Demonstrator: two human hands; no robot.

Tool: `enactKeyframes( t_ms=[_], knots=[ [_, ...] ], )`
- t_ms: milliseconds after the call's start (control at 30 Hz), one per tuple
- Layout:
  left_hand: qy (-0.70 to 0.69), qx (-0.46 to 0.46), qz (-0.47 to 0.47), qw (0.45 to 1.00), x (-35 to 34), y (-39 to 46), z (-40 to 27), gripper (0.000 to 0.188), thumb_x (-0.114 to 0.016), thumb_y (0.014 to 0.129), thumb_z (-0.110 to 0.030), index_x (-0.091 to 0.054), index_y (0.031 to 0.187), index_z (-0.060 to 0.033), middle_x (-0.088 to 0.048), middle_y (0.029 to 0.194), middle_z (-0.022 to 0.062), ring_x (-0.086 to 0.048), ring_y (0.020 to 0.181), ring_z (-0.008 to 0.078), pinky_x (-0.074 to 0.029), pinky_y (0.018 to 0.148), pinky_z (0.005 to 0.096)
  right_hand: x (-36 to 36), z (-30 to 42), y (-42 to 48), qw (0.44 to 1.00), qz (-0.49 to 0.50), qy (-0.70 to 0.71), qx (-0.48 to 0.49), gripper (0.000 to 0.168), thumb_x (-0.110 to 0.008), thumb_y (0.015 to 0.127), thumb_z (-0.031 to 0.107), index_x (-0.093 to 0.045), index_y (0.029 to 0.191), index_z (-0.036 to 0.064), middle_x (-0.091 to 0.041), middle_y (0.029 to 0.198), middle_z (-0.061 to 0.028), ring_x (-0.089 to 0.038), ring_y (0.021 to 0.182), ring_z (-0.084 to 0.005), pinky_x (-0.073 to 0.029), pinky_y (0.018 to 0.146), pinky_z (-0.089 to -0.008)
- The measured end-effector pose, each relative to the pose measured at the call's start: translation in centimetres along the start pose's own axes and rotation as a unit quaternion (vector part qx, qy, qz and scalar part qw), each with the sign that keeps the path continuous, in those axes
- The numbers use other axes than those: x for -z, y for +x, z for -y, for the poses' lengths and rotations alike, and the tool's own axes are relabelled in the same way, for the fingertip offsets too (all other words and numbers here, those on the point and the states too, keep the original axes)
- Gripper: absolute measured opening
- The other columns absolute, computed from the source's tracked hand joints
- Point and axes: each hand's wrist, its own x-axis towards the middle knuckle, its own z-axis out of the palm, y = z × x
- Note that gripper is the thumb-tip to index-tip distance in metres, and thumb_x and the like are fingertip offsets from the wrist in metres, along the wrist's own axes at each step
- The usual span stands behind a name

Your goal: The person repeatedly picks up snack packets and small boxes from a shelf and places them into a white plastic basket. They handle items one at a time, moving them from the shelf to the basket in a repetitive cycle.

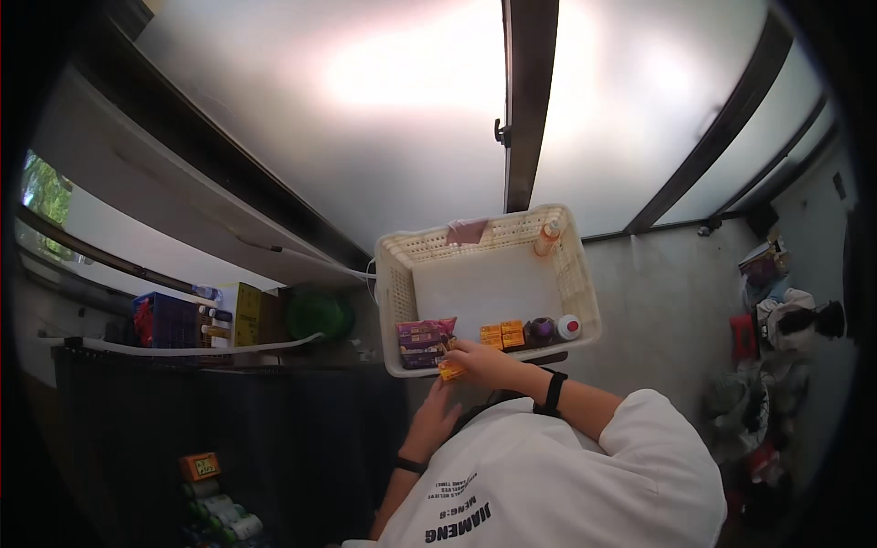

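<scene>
My right hand (483, 364) reaches over the near rim of a white perforated plastic basket (590, 301) and grips a small orange-yellow packet (452, 370). Just below it is my left hand (430, 418), its thumb apart from its fingers; the fingertips are close to the packet, and I cannot tell whether they touch it. Purple snack packs (419, 334) lie in the basket's near left corner. Along the near side sit small orange-yellow boxes (501, 335), a dark purple bottle (541, 330) and a white bottle with a red mark on top (569, 327). An orange-tinted clear bottle (547, 238) stands in the far right corner.
Frosted panels with dark frames (531, 103) rise behind the basket. At left are a blue crate (168, 320), a yellow carton (246, 315) and a green round container (318, 318). A dark counter (274, 411) borders my left side; mixed items (788, 315) line the right wall.
</scene>
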Motion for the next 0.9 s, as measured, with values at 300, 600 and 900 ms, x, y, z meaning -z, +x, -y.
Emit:
enactKeyframes(
  t_ms=[300, 600, 900],
  knots=[
    [0.031, 0.069, 0.015, 0.997, -3.8, 5.5, 2.5, 0.056, -0.063, 0.101, -0.030, -0.049, 0.151, -0.0080, -0.038, 0.165, 0.0216, -0.057, 0.133, 0.0422, -0.049, 0.109, 0.0460, -0.1, -15.7, -0.7, 0.955, -0.141, 0.095, -0.245, 0.047, -0.083, 0.082, 0.023, -0.068, 0.119, -0.002, -0.058, 0.120, -0.0220, -0.061, 0.112, -0.0420, -0.052, 0.098, -0.0455],
    [-0.025, 0.182, -0.024, 0.983, -5.1, 2.6, 2.8, 0.053, -0.064, 0.101, -0.027, -0.052, 0.150, -0.0096, -0.041, 0.163, 0.0194, -0.063, 0.126, 0.0373, -0.052, 0.104, 0.0433, -5.4, -20.0, 3.8, 0.980, -0.025, 0.079, -0.182, 0.042, -0.081, 0.080, 0.017, -0.067, 0.114, -0.004, -0.057, 0.115, -0.0215, -0.061, 0.109, -0.0414, -0.052, 0.096, -0.0446],
    [-0.079, 0.276, -0.125, 0.950, -6.8, -2.6, 5.8, 0.052, -0.064, 0.102, -0.021, -0.052, 0.150, -0.0055, -0.042, 0.161, 0.0175, -0.067, 0.109, 0.0254, -0.055, 0.096, 0.0369, -9.4, -20.2, 6.4, 0.988, 0.098, 0.048, -0.112, 0.050, -0.078, 0.079, 0.007, -0.057, 0.123, -0.003, -0.053, 0.131, -0.0257, -0.054, 0.124, -0.0450, -0.049, 0.106, -0.0489]
  ],
)
